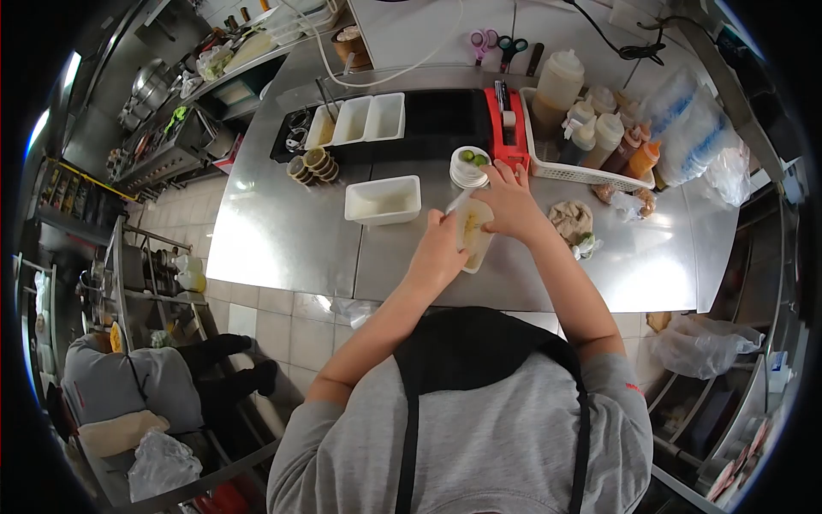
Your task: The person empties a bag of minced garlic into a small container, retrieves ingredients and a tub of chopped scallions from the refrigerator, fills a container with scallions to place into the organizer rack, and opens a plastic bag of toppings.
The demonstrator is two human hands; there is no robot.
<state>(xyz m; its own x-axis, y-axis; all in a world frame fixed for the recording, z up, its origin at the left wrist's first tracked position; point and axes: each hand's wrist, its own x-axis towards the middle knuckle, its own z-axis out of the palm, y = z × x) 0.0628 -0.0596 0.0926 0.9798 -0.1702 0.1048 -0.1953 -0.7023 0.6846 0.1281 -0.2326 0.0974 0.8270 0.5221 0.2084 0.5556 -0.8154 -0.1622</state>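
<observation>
A long white tub (477, 259) with yellow bits inside sits near the table's front edge, between my two hands. My left hand (438, 251) is closed at the tub's left side, around a narrow pale strip (458, 202) that points up and away; its kind is unclear. On the right, my right hand (512, 206) reaches over the tub's far right side, fingers stretched forward and thumb by the rim. Just beyond stands a white round container (467, 177) with green limes (473, 158) on top. Left of my hands is another white rectangular tub (383, 200).
Small brown cups (313, 165) stand left, before a black holder (443, 116) with white tubs. A red dispenser (511, 128) and a basket (591, 176) of sauce bottles are at the back right. A crumpled cloth (571, 221) lies right. Another person (137, 381) is low at the left.
</observation>
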